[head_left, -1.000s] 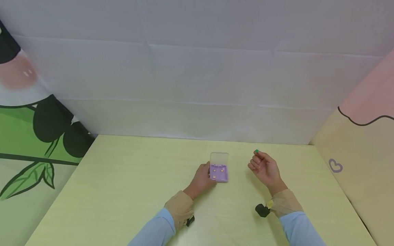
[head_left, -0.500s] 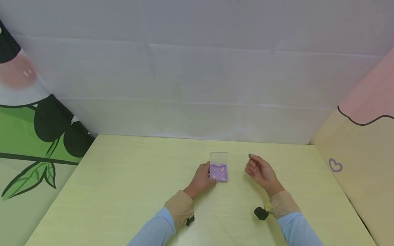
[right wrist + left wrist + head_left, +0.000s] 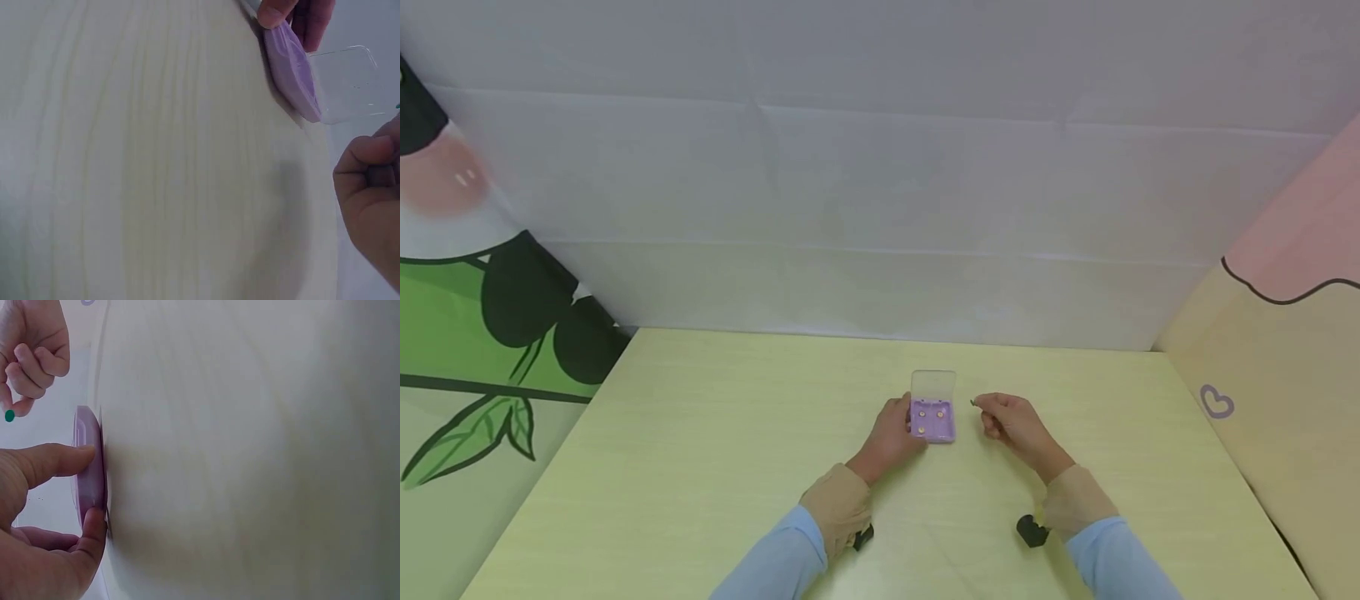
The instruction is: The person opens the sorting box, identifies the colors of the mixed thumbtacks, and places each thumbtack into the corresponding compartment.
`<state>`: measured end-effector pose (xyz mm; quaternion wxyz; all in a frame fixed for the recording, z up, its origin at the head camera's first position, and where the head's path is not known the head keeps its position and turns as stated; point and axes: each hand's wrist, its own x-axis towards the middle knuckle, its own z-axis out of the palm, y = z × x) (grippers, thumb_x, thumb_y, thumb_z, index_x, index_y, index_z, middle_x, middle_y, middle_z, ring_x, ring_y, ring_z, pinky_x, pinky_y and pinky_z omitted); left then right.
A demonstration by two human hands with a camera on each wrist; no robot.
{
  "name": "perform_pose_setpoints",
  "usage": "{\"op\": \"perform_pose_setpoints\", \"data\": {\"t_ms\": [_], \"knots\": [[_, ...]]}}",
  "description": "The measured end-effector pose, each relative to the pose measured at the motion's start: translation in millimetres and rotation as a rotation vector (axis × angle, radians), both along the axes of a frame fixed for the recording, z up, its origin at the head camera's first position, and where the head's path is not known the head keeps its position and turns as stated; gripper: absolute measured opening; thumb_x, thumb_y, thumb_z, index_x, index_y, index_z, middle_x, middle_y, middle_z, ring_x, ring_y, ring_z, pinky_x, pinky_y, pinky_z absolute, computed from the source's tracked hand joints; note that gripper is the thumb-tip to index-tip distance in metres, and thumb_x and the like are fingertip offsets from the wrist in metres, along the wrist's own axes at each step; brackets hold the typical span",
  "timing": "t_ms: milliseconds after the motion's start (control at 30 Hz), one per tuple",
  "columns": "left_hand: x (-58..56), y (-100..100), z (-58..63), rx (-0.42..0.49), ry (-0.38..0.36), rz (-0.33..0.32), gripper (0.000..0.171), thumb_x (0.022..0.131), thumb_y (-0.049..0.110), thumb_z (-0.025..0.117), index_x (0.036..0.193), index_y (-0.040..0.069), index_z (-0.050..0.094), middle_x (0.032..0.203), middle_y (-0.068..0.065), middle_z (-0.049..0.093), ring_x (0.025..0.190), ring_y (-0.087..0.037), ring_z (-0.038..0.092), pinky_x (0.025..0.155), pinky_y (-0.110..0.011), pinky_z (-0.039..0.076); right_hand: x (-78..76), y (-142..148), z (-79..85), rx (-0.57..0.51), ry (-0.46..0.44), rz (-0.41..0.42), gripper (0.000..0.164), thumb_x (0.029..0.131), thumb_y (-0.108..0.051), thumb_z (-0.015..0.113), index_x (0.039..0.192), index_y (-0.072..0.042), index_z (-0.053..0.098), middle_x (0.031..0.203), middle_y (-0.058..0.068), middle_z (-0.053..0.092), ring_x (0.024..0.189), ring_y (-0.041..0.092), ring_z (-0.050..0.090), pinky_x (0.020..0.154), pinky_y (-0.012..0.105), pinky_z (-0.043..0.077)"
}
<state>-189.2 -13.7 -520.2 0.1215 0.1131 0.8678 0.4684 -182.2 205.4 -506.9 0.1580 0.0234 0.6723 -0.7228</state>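
A small purple case (image 3: 933, 425) lies on the table, its clear lid (image 3: 933, 385) raised at the back. Inside it are three small gold-coloured dots (image 3: 940, 414), too small to make out. My left hand (image 3: 891, 432) holds the case by its left side, thumb and fingers on its edges, as the left wrist view shows. To the right of the case, my right hand (image 3: 1017, 429) pinches a tiny piece with a round green head (image 3: 9, 416) between thumb and fingertip, apart from the case. The remaining fingers of that hand are curled in. The piece's other end is unclear.
The pale wooden table (image 3: 737, 467) stretches out on both sides of the hands. A white sheet (image 3: 850, 208) hangs behind it, and printed panels stand at left and right. A dark wrist camera (image 3: 1032, 531) sits below the right wrist.
My right hand has moved left and nearer to the case with the green-headed piece, turning so that its green face no longer shows in the head view. The left hand and case stay put.
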Motion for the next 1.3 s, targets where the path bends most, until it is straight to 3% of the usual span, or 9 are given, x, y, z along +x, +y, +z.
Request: {"op": "perform_pose_setpoints", "data": {"t_ms": [167,367,567,833,1300], "knots": [[-0.4,0,-0.5,0.003,0.014,-0.004,0.077,0.07,-0.008,0.067,0.139,-0.019,0.034,0.128,-0.036,0.048,0.107,-0.038,0.052,0.093,-0.053,0.052,-1.7,-10,-7.4,0.274,0.025,0.02,0.034,0.095,-0.018,0.055,0.105,0.014,0.06,0.056,-0.009,0.05,0.052,0.006,0.043,0.052,0.018,0.04],[-1.2,0,-1.3,0.019,0.042,-0.016,0.07,0.071,-0.009,0.066,0.135,-0.016,0.041,0.123,-0.033,0.051,0.107,-0.037,0.051,0.093,-0.053,0.052,-0.4,-23,-11.2,0.472,0.08,0.039,0.027,0.091,-0.014,0.058,0.1,0.011,0.065,0.054,-0.007,0.049,0.05,0.007,0.042,0.049,0.021,0.038],[-1.5,1,-1.7,0.006,0.073,-0.021,0.069,0.069,-0.008,0.068,0.132,-0.019,0.042,0.119,-0.034,0.051,0.104,-0.037,0.052,0.092,-0.054,0.052,1.5,-33,-14.5,0.58,0.105,0.047,0.02,0.088,-0.011,0.06,0.096,0.007,0.066,0.058,-0.003,0.053,0.051,0.007,0.045,0.049,0.021,0.04],[-1.0,1,-2.4,0.005,0.065,-0.01,0.072,0.069,-0.008,0.068,0.134,-0.019,0.039,0.12,-0.034,0.051,0.105,-0.037,0.052,0.092,-0.053,0.052,-0.2,-41,-20.6,0.686,0.222,0.055,0.016,0.086,-0.008,0.061,0.09,0.006,0.067,0.067,0.008,0.064,0.058,0.009,0.05,0.056,0.026,0.044],[-1.9,0,-4.8,-0.001,0.115,-0.027,0.061,0.07,-0.004,0.067,0.127,-0.014,0.049,0.116,-0.033,0.054,0.104,-0.037,0.051,0.091,-0.055,0.051,-3.0,-49,-21.3,0.88,0.397,0.094,0.009,0.083,-0.008,0.065,0.08,0.0,0.068,0.063,0.005,0.058,0.059,0.012,0.045,0.056,0.029,0.042]]}}
